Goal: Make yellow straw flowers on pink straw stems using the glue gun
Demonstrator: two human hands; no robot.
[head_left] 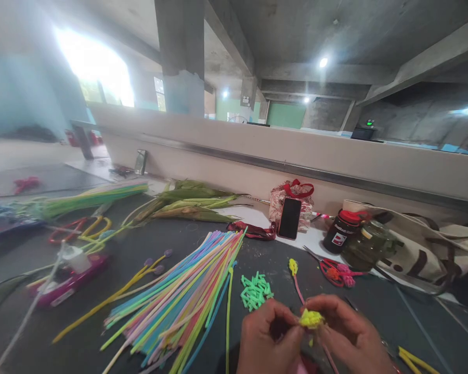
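My left hand [267, 337] and my right hand [349, 335] meet low in the view, both pinching a small yellow crumpled piece [311, 318] between their fingertips. A pink stem [329, 358] seems to run down from it, under my right hand. Just beyond lies a pink stick with a yellow tip [294, 270]. A little heap of short green cut pieces [255, 291] lies to the left of that. A wide fan of coloured thin sticks [187, 296] spreads over the dark mat [101, 343] left of my hands.
Red-handled scissors [329, 271] lie near a dark jar with a red lid [341, 230]. A phone [289, 218] leans on a patterned pouch. Green leaf bundles [191, 203], a pink glue gun [68, 283], a cloth bag [421, 244] and a low wall [257, 150] surround the mat.
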